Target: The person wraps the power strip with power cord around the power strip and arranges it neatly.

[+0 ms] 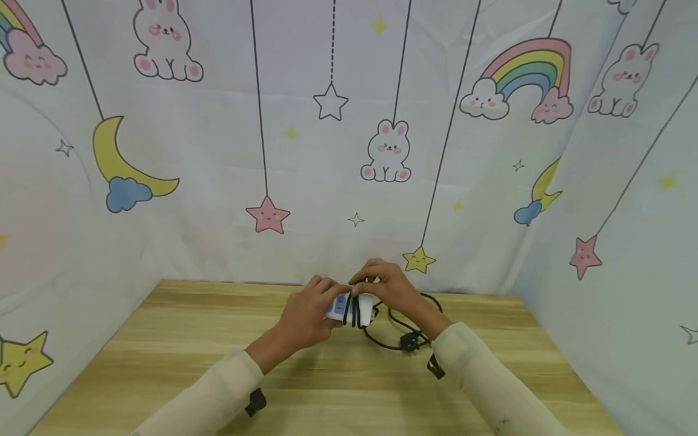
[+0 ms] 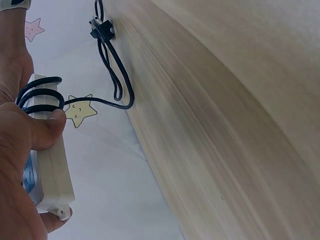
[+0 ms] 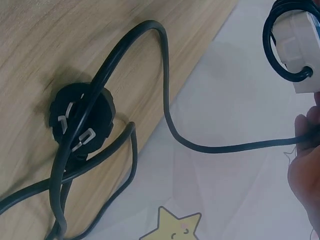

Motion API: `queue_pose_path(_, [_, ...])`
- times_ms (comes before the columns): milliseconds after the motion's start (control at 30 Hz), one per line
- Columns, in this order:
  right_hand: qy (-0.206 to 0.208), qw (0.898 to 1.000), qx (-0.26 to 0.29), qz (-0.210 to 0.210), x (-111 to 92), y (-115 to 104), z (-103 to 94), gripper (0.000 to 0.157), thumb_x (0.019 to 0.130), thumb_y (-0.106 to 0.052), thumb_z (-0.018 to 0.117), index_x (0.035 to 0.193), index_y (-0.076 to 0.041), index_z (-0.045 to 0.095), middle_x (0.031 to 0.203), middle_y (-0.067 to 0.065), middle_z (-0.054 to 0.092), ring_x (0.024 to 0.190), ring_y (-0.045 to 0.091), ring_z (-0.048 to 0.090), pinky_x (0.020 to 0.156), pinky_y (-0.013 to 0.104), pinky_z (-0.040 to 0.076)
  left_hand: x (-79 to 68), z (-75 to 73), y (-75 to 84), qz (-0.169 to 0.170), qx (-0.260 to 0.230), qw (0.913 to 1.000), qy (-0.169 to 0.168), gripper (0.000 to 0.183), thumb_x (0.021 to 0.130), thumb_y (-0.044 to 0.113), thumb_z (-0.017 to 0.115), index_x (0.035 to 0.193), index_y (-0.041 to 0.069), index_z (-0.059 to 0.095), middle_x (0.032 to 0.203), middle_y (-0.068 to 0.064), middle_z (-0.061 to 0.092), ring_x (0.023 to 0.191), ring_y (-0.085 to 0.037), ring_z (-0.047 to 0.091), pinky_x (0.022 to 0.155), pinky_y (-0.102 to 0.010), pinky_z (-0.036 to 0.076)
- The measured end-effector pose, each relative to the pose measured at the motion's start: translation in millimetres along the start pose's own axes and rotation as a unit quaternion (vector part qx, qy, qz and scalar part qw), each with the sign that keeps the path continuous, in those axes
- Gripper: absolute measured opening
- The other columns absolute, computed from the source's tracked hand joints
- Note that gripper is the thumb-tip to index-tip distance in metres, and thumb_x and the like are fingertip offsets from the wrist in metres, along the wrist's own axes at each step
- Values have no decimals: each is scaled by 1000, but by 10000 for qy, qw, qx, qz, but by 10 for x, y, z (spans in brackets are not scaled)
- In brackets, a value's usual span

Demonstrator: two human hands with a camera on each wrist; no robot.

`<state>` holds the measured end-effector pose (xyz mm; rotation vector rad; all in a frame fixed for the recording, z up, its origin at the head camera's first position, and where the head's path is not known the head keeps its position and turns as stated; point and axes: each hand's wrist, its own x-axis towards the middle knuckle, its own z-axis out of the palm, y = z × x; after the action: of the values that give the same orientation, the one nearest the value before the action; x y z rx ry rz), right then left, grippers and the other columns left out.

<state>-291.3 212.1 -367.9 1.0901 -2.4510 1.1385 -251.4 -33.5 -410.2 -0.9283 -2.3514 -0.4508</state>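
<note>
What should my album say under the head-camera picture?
Left hand grips the power strip, right hand pinches its wrapped black cord.

Above the far part of the table (image 1: 338, 387), the power strip (image 1: 339, 306) is held between the left hand (image 1: 311, 312) and the right hand (image 1: 389, 287). The cord (image 3: 220, 149) is wound round its right part; loose loops are spread to the right, where the plug (image 3: 102, 115) is crossed by them on the table. The table is bordered by the backdrop (image 1: 316, 181) behind and on both sides.
</note>
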Motion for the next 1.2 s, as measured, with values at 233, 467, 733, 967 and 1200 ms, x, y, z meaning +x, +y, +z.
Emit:
queue_pose_path(233, [-53, 9991, 176, 373, -2, 92, -3, 17, 103, -10, 79, 118, -9, 87, 105, 7, 77, 92, 9, 63, 83, 30, 56, -2, -12, 32, 106, 13, 9999, 89, 73, 78, 25, 106, 141, 17, 72, 126, -2, 74, 119, -24, 69, 70, -41, 68])
queue_pose_path(467, [-290, 9979, 318, 478, -43, 143, 59, 22, 109, -10, 72, 125, -6, 86, 111, 10, 80, 100, 9, 65, 90, 31, 57, -48, 6, 42, -36, -86, 10000, 20, 71, 78, 25, 106, 140, 18, 73, 127, -1, 75, 119, -24, 69, 69, -41, 66])
queue_pose_path(733, [-200, 9959, 770, 436, -55, 169, 87, 26, 114, -7, 62, 131, -1, 81, 121, 19, 78, 110, 12, 72, 100, 38, 63, -26, -41, 64, -302, -625, 9975, 165, 68, 80, 22, 105, 140, 19, 74, 129, -1, 74, 117, -24, 67, 72, -41, 66])
queue_pose_path(967, [-74, 9910, 1146, 689, -49, 224, 115, 31, 118, -13, 57, 136, 1, 77, 137, 25, 76, 130, 33, 74, 117, 50, 59, 29, -114, 78, -381, -791, 9957, 307, 68, 79, 20, 105, 139, 17, 74, 128, -3, 73, 115, -25, 67, 73, -43, 66])
queue_pose_path(1200, [89, 9738, 2007, 1067, -145, 325, 211, 34, 116, 0, 54, 141, 20, 66, 130, 32, 76, 103, 3, 71, 86, 22, 60, 85, -161, 107, -436, -849, 9943, 470, 68, 80, 22, 105, 140, 18, 74, 127, -3, 73, 112, -25, 68, 71, -39, 65])
